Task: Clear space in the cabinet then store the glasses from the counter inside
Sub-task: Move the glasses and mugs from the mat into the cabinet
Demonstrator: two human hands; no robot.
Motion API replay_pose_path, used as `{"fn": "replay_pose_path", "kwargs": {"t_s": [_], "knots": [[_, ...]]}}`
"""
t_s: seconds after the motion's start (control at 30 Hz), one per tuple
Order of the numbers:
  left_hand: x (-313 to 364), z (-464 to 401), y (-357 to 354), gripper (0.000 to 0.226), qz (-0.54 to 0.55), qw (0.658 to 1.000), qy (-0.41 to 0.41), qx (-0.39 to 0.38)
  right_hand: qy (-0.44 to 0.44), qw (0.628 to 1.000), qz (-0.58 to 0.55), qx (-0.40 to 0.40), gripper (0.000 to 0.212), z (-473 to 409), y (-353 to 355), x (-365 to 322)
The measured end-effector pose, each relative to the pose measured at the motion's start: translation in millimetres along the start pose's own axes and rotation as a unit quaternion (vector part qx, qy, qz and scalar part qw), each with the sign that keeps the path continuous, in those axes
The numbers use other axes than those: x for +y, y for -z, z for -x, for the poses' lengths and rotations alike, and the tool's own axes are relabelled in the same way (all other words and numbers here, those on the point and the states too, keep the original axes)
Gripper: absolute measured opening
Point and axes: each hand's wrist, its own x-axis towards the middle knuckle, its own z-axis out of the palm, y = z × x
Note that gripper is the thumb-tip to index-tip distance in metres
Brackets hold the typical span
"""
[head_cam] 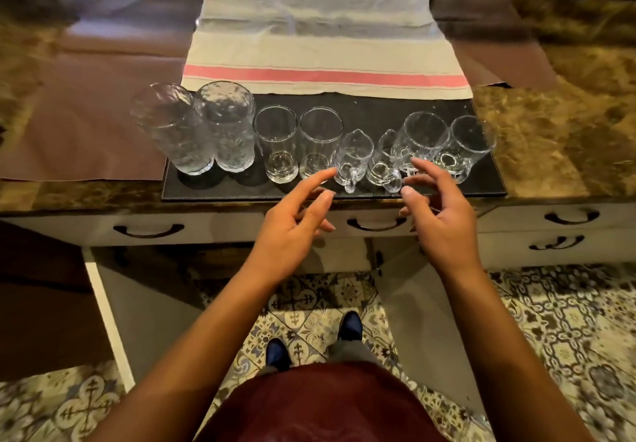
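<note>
Both hands reach forward over the front edge of the tabletop (568, 166), palms turned toward each other, forearms coming up from the bottom of the view. The left hand (292, 224) has its fingers loosely spread and a little bent, the index fingertip just beside the base of a small jug (352, 159); it holds nothing. The right hand (437, 218) is likewise spread and empty, fingers gently curved, its fingertips near the second jug (385, 162) and in front of a mug (421, 140). Whether any fingertip touches glass cannot be told.

The glasses stand upright in a row running left to right along a black mat (206, 188), mouths up, long axes vertical. From the left: two tall textured tumblers (223, 125) touching each other, the far-left one half off the mat; two plain tumblers (275, 142) side by side; the two small jugs with handles toward the person; then two mugs, the last one (469, 143) at the right end.

Behind the row a pale towel (323, 45) with a red stripe lies flat, its near edge overlapping the mat. Under the tabletop are drawers with dark handles (373, 224), and an open cabinet door (106, 304) swings out at lower left over patterned floor tiles (550, 321).
</note>
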Motion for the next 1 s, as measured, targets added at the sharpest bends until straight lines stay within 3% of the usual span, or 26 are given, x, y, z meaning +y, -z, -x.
{"fn": "replay_pose_path", "kwargs": {"t_s": [0.43, 0.7, 0.8, 0.93, 1.0], "knots": [[-5.9, -30.4, -44.6, 0.044, -0.001, 0.997, 0.032, 0.076, -0.059, 0.986, -0.119, -0.101, 0.035, -39.6, 3.7, 12.9], [-1.8, -41.9, -55.6, 0.043, -0.022, 0.997, 0.028, 0.073, 0.003, 0.988, -0.034, -0.149, 0.023, -51.3, -3.5, 22.9], [-1.1, -46.9, -56.7, 0.045, -0.078, 0.995, 0.020, 0.056, 0.021, 0.989, -0.010, -0.144, 0.017, -51.4, -8.3, 25.7], [-3.3, -55.1, -51.7, 0.042, -0.243, 0.969, -0.016, 0.047, 0.024, 0.989, -0.005, -0.143, 0.015, -53.3, -11.0, 26.7], [-4.8, -58.4, -50.0, 0.039, -0.263, 0.963, -0.027, 0.057, 0.023, 0.989, -0.003, -0.146, 0.014, -54.9, -11.7, 27.2]]}}
